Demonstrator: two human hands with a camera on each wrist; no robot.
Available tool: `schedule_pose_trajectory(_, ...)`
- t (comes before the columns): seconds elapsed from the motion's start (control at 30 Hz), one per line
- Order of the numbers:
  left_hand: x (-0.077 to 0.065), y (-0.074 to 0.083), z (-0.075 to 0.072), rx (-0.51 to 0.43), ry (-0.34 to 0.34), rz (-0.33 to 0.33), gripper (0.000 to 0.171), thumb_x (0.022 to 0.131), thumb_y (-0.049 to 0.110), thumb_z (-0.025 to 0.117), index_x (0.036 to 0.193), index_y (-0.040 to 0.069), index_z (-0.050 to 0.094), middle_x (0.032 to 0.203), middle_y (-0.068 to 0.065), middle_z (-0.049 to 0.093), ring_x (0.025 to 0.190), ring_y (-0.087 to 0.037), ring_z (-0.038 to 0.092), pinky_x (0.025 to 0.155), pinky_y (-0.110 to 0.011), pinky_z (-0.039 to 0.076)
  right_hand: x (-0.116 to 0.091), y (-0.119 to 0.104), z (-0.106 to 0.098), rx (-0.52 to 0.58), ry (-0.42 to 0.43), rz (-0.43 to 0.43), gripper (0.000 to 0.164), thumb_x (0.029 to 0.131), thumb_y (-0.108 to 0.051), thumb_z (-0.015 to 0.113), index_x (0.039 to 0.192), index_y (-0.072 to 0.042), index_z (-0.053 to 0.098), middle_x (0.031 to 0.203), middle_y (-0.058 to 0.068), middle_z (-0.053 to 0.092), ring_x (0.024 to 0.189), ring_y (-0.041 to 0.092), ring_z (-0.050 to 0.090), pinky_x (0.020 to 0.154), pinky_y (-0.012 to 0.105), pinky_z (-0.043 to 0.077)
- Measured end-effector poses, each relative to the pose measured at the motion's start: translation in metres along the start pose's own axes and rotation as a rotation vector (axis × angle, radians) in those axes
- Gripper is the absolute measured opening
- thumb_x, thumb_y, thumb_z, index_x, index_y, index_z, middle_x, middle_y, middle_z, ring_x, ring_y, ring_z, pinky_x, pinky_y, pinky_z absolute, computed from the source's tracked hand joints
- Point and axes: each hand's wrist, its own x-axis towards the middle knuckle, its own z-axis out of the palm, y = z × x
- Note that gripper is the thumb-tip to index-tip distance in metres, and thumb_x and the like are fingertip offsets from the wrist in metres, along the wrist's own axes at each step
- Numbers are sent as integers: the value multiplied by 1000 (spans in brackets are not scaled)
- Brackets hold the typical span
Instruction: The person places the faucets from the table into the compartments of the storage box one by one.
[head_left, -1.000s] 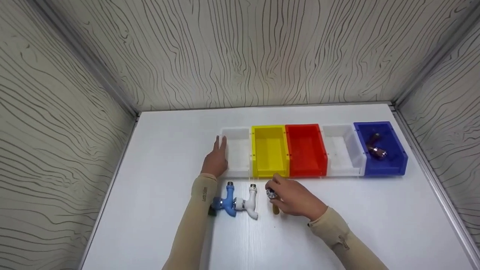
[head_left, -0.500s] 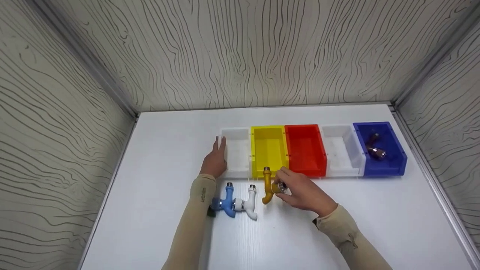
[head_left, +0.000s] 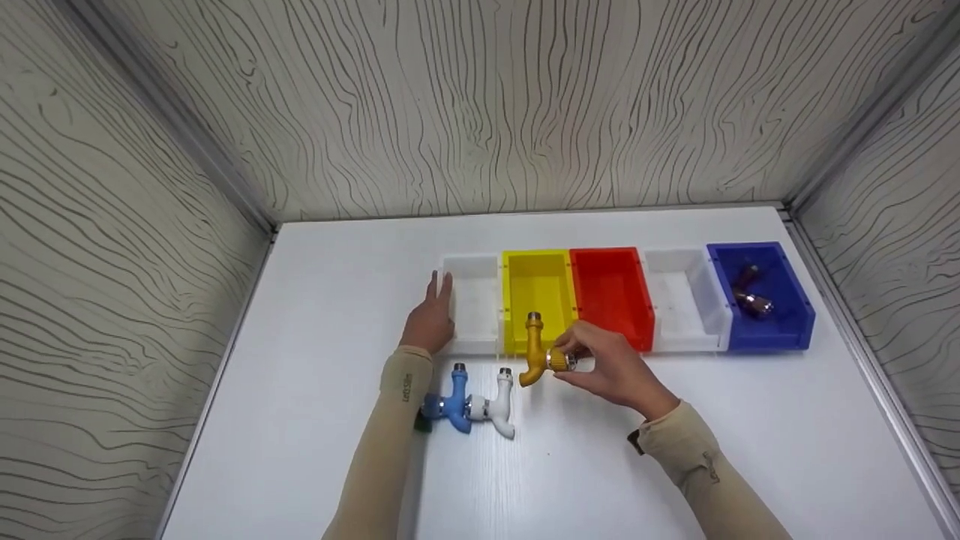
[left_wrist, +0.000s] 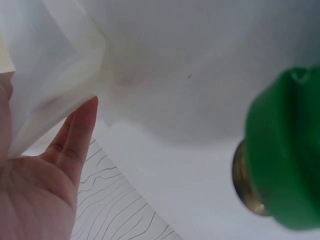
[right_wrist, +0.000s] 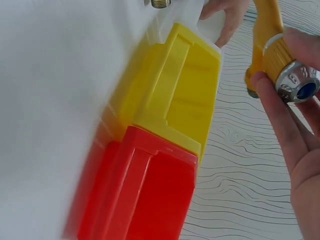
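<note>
Above the white tabletop, yellow curved-spout tap with ribbed knob is held up, overlapping yellow open-top plastic bin in head view. Gripped only at the knob, it could pivot and clip the bin. Right hand: thumb and fingers pinch knob. Farther, left hand: fingers straight, touching white plastic bin.
</note>
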Motion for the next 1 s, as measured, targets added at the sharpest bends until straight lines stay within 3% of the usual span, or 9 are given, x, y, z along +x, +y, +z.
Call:
schedule_pose_trajectory(0.17,1,1,0,-1,1,-7,79,99,2,54,168,15,17,174,-17,14,129,-38,62,111,-44,51,0,2,0,24,38,30,42,80,-8,89,109,-22,62,113,-9,68,103,12,69,87,36,64)
schedule_pose_trajectory(0.4,0,1,0,15,3,-8,82,96,-1,57,167,14,19,173,-18,16,102,-31,72,90,-41,61,-2,6,0,-41,51,69,45,83,-8,86,119,-33,75,114,-9,57,108,13,60,88,25,62)
schedule_pose_trajectory(0.63,1,1,2,12,18,-6,80,97,0,57,167,14,20,173,-18,18,109,-34,71,98,-43,59,-2,9,-1,-51,63,77,38,84,-4,84,113,-26,73,127,-4,60,119,19,61,91,31,63)
schedule_pose_trajectory(0.9,1,1,2,15,20,-4,79,96,-1,56,167,12,22,172,-19,19,99,-32,72,91,-42,60,-2,12,-3,-75,68,88,42,84,-5,85,115,-27,69,117,-8,67,108,14,66,89,32,63)
schedule_pose_trajectory(1.0,0,1,2,14,17,-10,79,97,0,56,167,13,21,173,-18,18,105,-33,72,95,-43,59,-2,15,-5,-64,82,92,43,83,-5,85,117,-26,69,117,-8,67,106,13,66,89,32,63)
